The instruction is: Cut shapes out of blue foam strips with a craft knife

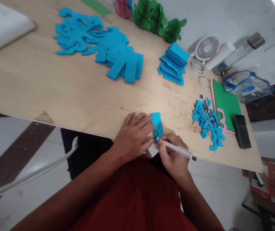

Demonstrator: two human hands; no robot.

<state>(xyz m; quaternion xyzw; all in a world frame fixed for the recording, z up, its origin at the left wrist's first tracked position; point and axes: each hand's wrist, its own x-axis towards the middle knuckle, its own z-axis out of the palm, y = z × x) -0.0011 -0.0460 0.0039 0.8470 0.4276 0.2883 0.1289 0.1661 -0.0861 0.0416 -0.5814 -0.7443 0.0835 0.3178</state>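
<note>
A small blue paper piece (pixel 159 127) lies at the table's front edge with dark curved lines drawn on it. My left hand (pixel 135 134) rests flat across its left side, fingers spread and pressing it down. In my right hand (pixel 176 157) is a white pen (pixel 178 149) with a black end, and its tip meets the lower part of the paper. Part of the paper is hidden by my fingers. Farther back lie a heap of blue cut-out curved shapes (pixel 79 32), blue paper strips (pixel 123 62) and a stack of folded blue paper (pixel 173 64).
Blue scraps (pixel 206 118) lie to the right, beside a green sheet (pixel 226 102), a pink cut-out (pixel 221 120) and a black phone (pixel 242 131). Along the wall stand green paper shapes (pixel 152 16), a small fan (pixel 206 48), tape rolls (pixel 197 66) and a bottle (pixel 236 56).
</note>
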